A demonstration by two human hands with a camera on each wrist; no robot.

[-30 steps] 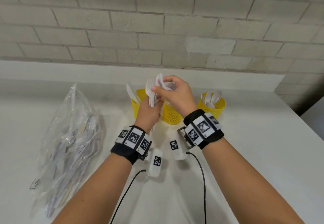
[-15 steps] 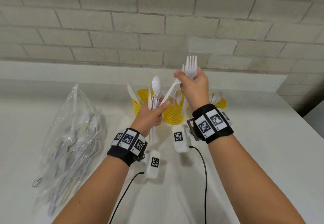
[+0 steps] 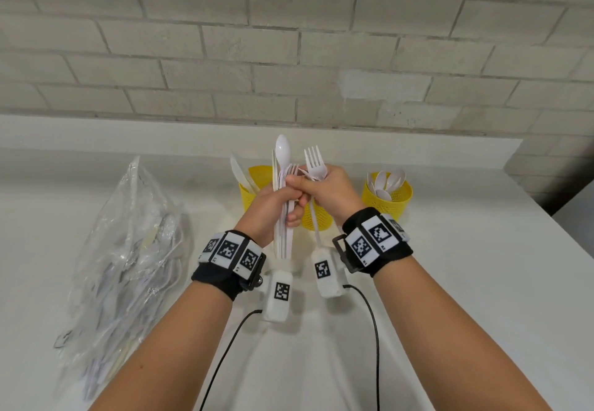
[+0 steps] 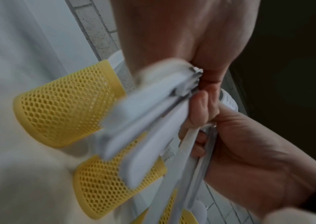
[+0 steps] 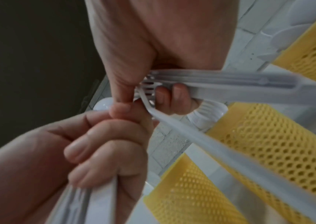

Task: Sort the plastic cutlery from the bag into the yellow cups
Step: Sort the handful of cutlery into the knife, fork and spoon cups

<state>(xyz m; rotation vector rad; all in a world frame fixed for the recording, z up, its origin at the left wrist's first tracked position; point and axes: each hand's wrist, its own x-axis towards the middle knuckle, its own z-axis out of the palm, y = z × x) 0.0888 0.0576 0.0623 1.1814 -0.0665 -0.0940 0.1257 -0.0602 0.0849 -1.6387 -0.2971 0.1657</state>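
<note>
My left hand (image 3: 291,198) grips an upright bundle of white plastic cutlery (image 3: 283,237), with a spoon (image 3: 283,150) sticking out on top. My right hand (image 3: 316,182) touches it from the right and holds white forks (image 3: 314,161); one handle (image 3: 316,227) hangs down. In the right wrist view the fingers curl over a fork handle (image 5: 220,81), and a second handle (image 5: 210,144) slants away. Three yellow mesh cups stand behind: the left cup (image 3: 254,182) has knives, the middle cup (image 3: 318,217) is mostly hidden, the right cup (image 3: 390,200) has spoons.
A clear plastic bag (image 3: 128,250) with more white cutlery lies on the white table (image 3: 466,282) at the left. A brick wall (image 3: 289,57) rises behind the raised back ledge. Black cables (image 3: 374,330) run from the wrist cameras toward me.
The right hand, raised with the forks half a second ago, has come back down against the left hand's bundle. The left hand has risen slightly with its bundle.
</note>
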